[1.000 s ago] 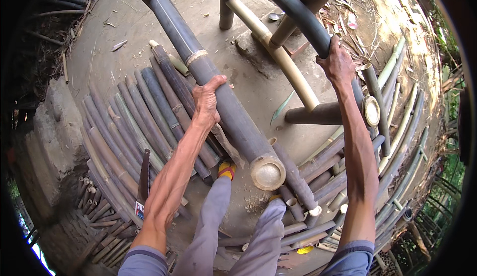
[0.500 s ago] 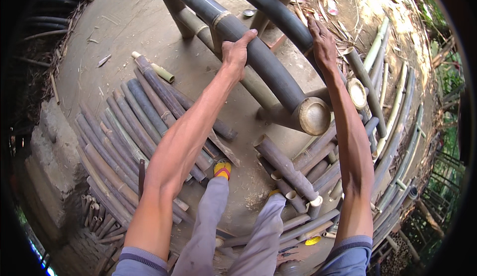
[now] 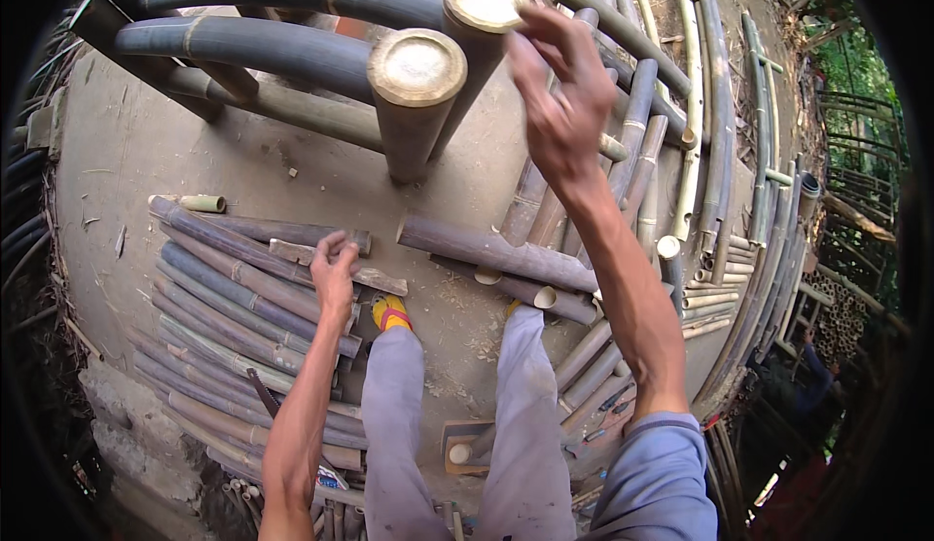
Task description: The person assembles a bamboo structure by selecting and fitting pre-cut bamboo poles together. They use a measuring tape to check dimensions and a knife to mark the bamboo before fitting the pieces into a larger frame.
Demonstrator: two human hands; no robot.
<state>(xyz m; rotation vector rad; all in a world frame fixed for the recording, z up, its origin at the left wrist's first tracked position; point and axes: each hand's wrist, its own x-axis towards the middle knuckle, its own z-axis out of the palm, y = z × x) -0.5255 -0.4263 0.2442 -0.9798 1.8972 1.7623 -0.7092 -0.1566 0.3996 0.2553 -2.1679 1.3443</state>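
A bamboo frame [image 3: 282, 103] stands upright at the upper left, with two dark rails [image 3: 258, 43] running to two thick posts. The pale cut top [image 3: 418, 66] of the nearer post faces up. Beside the farther post top [image 3: 484, 3] is my right hand [image 3: 564, 93], raised, slightly blurred, with its fingers apart and nothing seen in them; whether it touches the post I cannot tell. My left hand [image 3: 334, 273] hangs over the bamboo poles on the left, near a split bamboo strip [image 3: 375, 278]. Its fingers are loosely bent and apart, holding nothing visible.
Several dark bamboo poles [image 3: 238, 293] lie side by side at left, a handsaw [image 3: 263, 392] among them. A thick bamboo length [image 3: 496, 252] lies before my feet. More poles [image 3: 681, 103] cover the right side. Another person [image 3: 815, 376] is partly visible at far right.
Both hands have come off the bamboo frame's rails. My left hand has dropped down and left; my right is beside the post top. The view has turned, putting the frame further left.
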